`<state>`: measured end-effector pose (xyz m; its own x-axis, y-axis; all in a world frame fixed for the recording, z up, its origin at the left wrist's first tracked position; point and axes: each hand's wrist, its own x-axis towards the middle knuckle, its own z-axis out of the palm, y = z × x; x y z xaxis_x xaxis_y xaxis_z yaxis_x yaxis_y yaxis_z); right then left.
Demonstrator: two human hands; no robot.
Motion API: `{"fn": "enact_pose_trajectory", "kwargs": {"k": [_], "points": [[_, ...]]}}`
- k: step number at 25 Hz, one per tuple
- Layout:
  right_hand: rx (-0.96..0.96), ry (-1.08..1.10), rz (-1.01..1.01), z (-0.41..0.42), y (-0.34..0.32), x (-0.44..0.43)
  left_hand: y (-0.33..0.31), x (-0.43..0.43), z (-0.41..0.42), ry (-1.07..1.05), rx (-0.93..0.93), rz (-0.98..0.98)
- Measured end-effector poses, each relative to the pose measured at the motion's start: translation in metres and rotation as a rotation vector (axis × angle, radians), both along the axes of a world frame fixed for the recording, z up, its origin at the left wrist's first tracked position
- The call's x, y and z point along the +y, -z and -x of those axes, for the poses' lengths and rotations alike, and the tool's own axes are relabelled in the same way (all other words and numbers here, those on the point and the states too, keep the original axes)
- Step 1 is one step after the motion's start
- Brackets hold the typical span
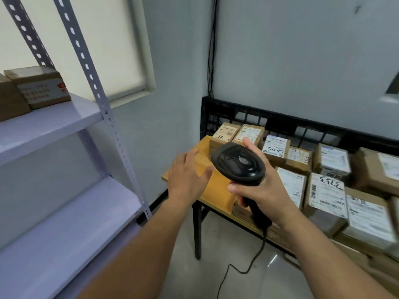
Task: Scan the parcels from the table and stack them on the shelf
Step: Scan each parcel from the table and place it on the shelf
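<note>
Holding a black handheld scanner by its handle, the right grip is wrapped firmly round it. The fingers curl about the handle and the thumb stands up beside the scanner's head. The head faces up toward the camera. A black cable leaves the base of the handle below this grip and trails down to the floor.

Head view, further findings:

- The left grip is just left of the scanner, palm down, fingers spread and relaxed, holding nothing. It sits over the near corner of the wooden bench; whether it touches the top cannot be told.
- The parcels lie on the bench to the right of and beyond the right grip. They are brown cartons packed close together, with white labels facing up, several carrying handwritten numbers.
- A black lattice panel stands along the far edge of the bench, behind the parcels and against the wall.
- The shelf stands well apart to the left of the left grip. It has pale boards on perforated metal uprights.
- On its upper board rests a brown carton with red print on a pale label. It is hard against a second carton, which is cut off by the frame edge.
- Dark wires run down the wall corner above the lattice panel.
</note>
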<state>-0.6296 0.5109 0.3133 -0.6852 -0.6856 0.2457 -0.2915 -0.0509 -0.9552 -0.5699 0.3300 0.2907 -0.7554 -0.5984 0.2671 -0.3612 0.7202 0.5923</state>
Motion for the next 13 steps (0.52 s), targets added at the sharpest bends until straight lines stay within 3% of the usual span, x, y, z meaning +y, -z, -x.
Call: {"fn": "enact_pose_trajectory", "kwargs": {"k": [13], "points": [[-0.023, 0.388, -0.014, 0.052, 0.005, 0.054, 0.022, 0.031, 0.099, 0.297, -0.148, -0.120]]}}
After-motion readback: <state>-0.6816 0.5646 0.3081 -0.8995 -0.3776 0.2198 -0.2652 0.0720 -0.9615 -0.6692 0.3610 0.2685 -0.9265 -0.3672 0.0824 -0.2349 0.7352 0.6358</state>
